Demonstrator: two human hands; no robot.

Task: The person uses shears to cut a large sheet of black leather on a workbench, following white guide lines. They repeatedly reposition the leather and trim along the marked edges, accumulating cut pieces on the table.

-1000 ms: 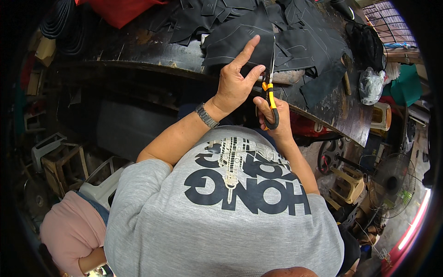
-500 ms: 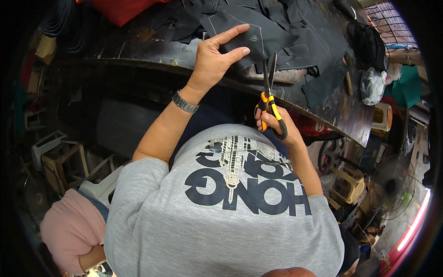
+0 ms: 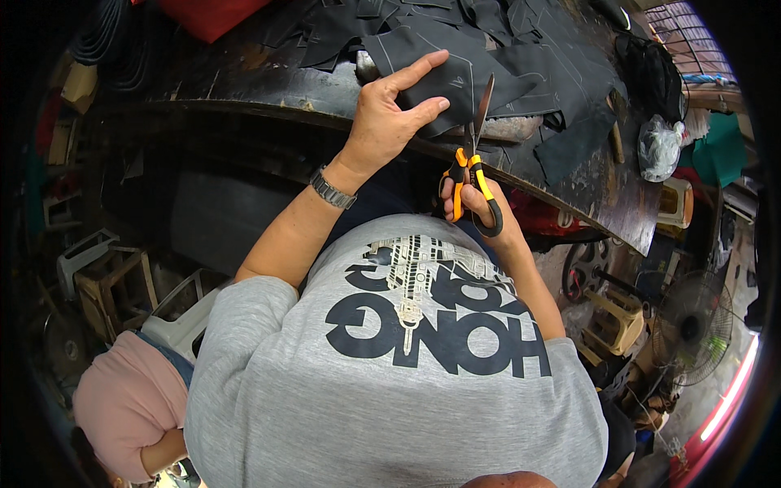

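Note:
My left hand (image 3: 396, 110) grips a flat piece of black sheet material (image 3: 435, 67) marked with pale lines. Thumb and index finger lie spread on top of it; the other fingers are hidden, apparently beneath. In my right hand (image 3: 486, 213) is a pair of scissors (image 3: 472, 169) with yellow-and-black handles, fingers through the loops. The blades are parted and point away from me. One blade meets the right edge of the piece beside a pale line; the other stands to its right.
Many black cut pieces (image 3: 537, 77) lie heaped on the dark worn table (image 3: 268, 93). A red item (image 3: 213, 18) lies at the far left. A clear plastic bag (image 3: 659, 149) hangs at the right. Stools stand below, and a person in pink (image 3: 130, 398) is at lower left.
The scissors have shifted slightly left and away, and one blade now reaches the piece's edge. My left hand and the piece have moved a little right and nearer.

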